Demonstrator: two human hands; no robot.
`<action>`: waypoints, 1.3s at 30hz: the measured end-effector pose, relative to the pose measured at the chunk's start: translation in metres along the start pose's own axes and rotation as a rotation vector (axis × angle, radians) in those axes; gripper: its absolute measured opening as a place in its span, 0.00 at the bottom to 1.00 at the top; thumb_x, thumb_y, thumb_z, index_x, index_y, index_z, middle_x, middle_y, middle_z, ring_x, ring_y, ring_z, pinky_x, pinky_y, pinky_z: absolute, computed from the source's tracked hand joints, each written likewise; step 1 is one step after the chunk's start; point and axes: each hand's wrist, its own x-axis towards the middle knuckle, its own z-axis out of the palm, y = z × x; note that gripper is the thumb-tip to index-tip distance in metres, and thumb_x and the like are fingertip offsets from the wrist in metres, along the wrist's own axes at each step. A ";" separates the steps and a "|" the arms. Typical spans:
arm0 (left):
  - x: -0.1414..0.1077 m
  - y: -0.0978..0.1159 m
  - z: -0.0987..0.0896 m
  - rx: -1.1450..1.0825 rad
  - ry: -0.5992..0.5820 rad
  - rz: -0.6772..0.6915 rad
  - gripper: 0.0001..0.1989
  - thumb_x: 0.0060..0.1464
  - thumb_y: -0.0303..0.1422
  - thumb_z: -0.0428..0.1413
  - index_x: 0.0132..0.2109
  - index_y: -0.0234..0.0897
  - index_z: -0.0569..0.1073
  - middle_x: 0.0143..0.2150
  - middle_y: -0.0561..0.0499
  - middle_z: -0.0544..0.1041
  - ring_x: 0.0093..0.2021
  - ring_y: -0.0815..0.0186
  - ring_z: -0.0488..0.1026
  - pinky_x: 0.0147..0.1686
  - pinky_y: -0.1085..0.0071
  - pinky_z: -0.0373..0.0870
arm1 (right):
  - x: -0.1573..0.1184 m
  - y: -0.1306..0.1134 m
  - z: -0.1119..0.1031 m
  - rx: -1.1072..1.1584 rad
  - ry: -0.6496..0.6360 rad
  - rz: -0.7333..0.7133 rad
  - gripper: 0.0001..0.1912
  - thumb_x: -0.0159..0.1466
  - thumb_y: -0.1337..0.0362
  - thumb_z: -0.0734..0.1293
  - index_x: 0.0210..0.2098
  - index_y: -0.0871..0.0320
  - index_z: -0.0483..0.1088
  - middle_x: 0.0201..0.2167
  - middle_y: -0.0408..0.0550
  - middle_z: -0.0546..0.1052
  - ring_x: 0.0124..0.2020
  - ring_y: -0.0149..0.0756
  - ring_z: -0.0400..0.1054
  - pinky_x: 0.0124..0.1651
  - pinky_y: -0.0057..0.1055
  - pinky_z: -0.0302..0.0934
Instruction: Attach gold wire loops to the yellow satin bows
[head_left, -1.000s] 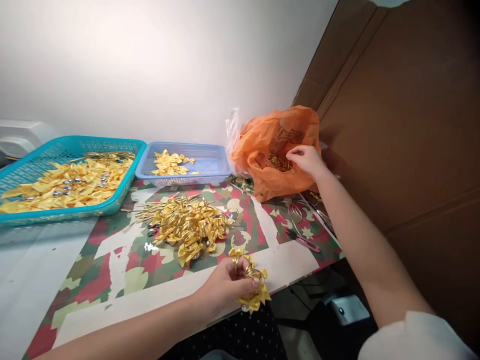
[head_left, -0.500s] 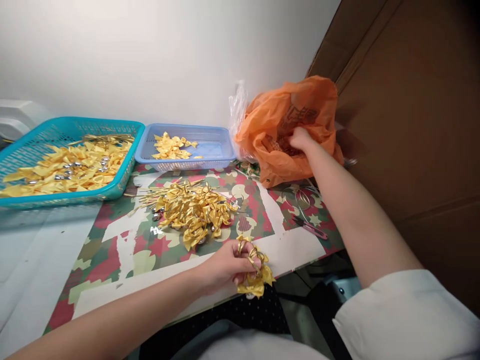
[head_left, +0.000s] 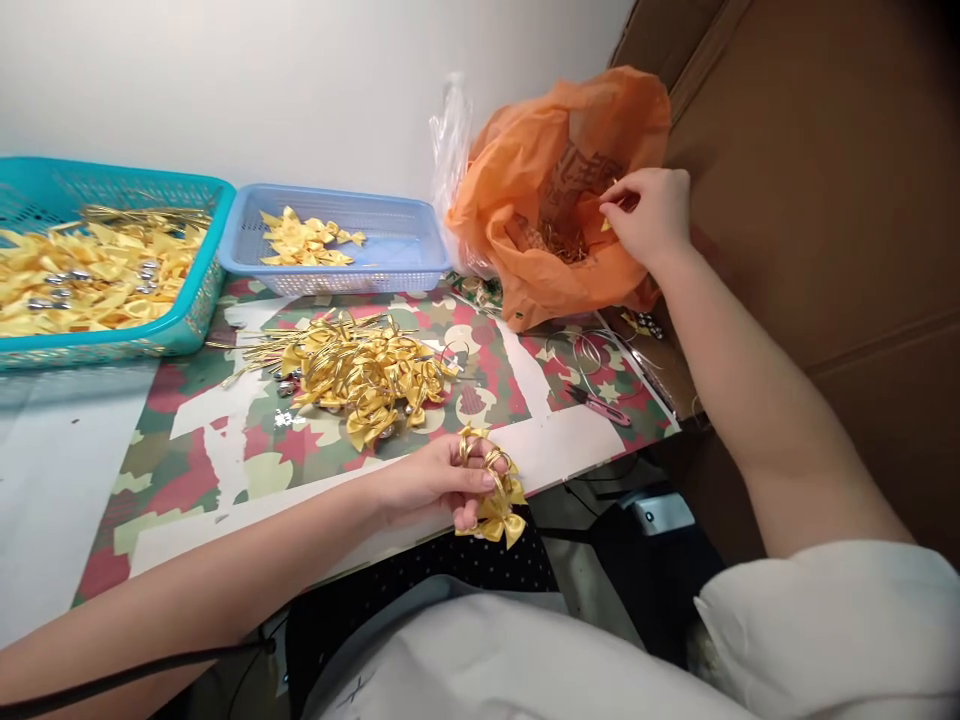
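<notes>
My left hand (head_left: 442, 482) is closed on a small bunch of yellow ribbon bows (head_left: 504, 522) with looped gold ties, held over the table's front edge. My right hand (head_left: 651, 218) is at the mouth of an orange plastic bag (head_left: 517, 170), thumb and forefinger pinched together. What they hold is too small to make out; a bit of yellow and gold shows by the fingertips. Down in the bag lies a tangle of gold ties (head_left: 564, 245). On the table, beyond my left hand, sits a pile of yellow bows (head_left: 375, 375) with gold ties and silver bells.
A teal basket (head_left: 202, 265) of bows and bells stands at the left. Beside it is a blue basket (head_left: 405, 278) with a few bows. Pink thread snips (head_left: 600, 405) lie on the right of the patterned table cover (head_left: 300, 505). A cardboard wall (head_left: 825, 250) rises at the right.
My right hand has come up out of the bag's inside to its right rim, fingers now pinched. My left hand still holds its bunch. The whole view has shifted slightly.
</notes>
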 end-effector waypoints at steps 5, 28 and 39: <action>0.003 0.001 0.001 -0.123 0.018 0.103 0.20 0.41 0.35 0.71 0.38 0.35 0.70 0.23 0.56 0.73 0.20 0.71 0.73 0.20 0.78 0.68 | -0.070 -0.036 0.002 0.451 0.140 -0.114 0.09 0.66 0.63 0.63 0.45 0.55 0.68 0.40 0.48 0.77 0.41 0.37 0.73 0.43 0.37 0.68; 0.012 -0.003 0.006 -0.260 0.216 0.260 0.15 0.47 0.36 0.67 0.35 0.34 0.71 0.25 0.55 0.72 0.21 0.73 0.69 0.22 0.75 0.74 | -0.208 -0.122 0.073 2.144 -0.233 0.949 0.05 0.58 0.68 0.69 0.30 0.55 0.68 0.26 0.36 0.68 0.24 0.22 0.63 0.28 0.19 0.62; 0.009 0.001 0.012 -0.189 0.238 0.202 0.20 0.45 0.45 0.66 0.33 0.36 0.67 0.19 0.60 0.63 0.16 0.75 0.58 0.16 0.76 0.66 | -0.221 -0.124 0.069 2.051 -0.367 0.287 0.09 0.58 0.58 0.71 0.33 0.52 0.67 0.28 0.39 0.68 0.26 0.29 0.63 0.31 0.28 0.64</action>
